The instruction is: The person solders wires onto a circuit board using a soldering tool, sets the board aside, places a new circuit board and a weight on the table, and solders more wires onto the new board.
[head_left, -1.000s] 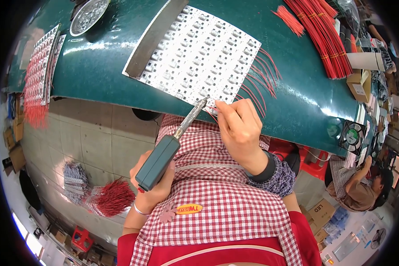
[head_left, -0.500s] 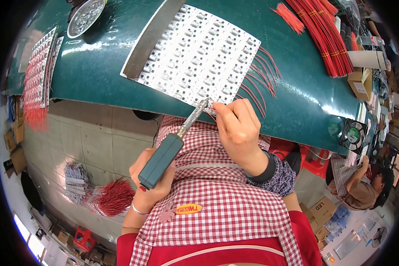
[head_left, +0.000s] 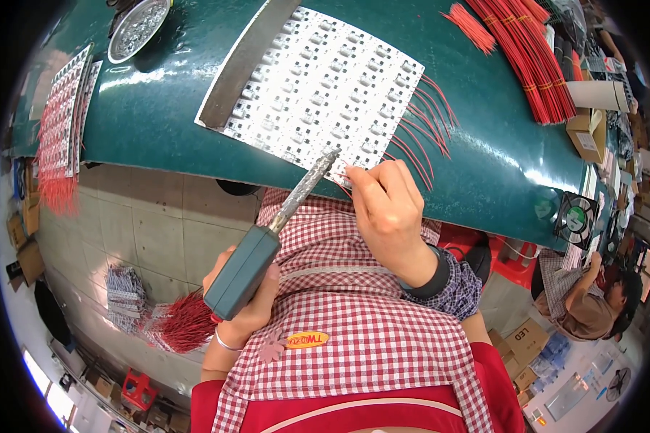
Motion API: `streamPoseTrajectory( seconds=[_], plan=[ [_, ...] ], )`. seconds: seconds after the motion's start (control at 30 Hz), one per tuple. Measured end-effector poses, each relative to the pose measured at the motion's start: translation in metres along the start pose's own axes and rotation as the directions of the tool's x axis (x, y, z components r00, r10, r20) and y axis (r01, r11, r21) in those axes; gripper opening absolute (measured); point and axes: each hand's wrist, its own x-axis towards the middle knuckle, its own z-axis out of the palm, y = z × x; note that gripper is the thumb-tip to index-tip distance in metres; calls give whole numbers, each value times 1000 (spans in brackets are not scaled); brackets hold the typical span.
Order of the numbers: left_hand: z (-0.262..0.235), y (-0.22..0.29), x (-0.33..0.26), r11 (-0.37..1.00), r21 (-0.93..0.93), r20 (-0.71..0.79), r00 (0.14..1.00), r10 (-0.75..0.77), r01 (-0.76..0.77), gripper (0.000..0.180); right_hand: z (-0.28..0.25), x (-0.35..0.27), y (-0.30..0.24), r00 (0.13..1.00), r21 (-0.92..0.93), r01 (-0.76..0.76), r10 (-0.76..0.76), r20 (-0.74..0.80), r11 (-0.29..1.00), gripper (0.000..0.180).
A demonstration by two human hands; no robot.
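Note:
My left hand (head_left: pixel 256 307) is wrapped round the dark green handle of a soldering iron (head_left: pixel 244 271), whose metal barrel points up and to the right. Its tip lies over the lower corner of a white circuit board sheet (head_left: pixel 318 86); whether it touches cannot be told. Near that same corner my right hand (head_left: pixel 390 209) is closed in a pinch on a thin red wire, mostly hidden by the fingers. Several red wires (head_left: pixel 420 148) trail from the sheet's right edge. A dark flat bar (head_left: pixel 247 68) lies along the sheet's left side.
A bowl of shiny bits (head_left: pixel 139 30) stands at the far left, near stacked sheets with red wires (head_left: pixel 65 119). Bundles of red wire (head_left: pixel 523 61) lie at the far right, with a small fan (head_left: pixel 576 218) nearer. Another person (head_left: pixel 588 303) sits at the right.
The soldering iron and my left hand have shifted down and left, and the tip now lies slightly farther up the sheet. My right hand has barely moved.

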Motion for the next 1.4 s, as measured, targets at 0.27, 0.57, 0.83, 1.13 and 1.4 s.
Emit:
streamPoseTrajectory(
  seconds=[0.27, 0.57, 0.83, 1.13, 1.4],
  plan=[
    [2, -3, -3, 1000, -13, -28, 1000, -12, 11, 28, -21, 8, -5, 999, 55, -17, 19, -40, 998, 30],
    [6, -2, 0, 999, -32, -20, 999, -39, 39, 30, -18, 14, 9, 980, 83, -154, 141, 141, 985, 52],
    [9, -2, 1, 1000, -19, -21, 1000, -4, 4, 27, -11, 12, 14, 988, 128, -148, 143, 51, 981, 25],
    [11, -2, 2, 999, -20, 5, 1000, -28, 28, 23, -11, 13, 14, 982, 173, -186, 177, 64, 967, 21],
    [13, 13, 17, 999, 13, 8, 999, 33, -33, 20, -13, 16, 15, 982, 137, -181, 171, 84, 974, 19]
  ],
)
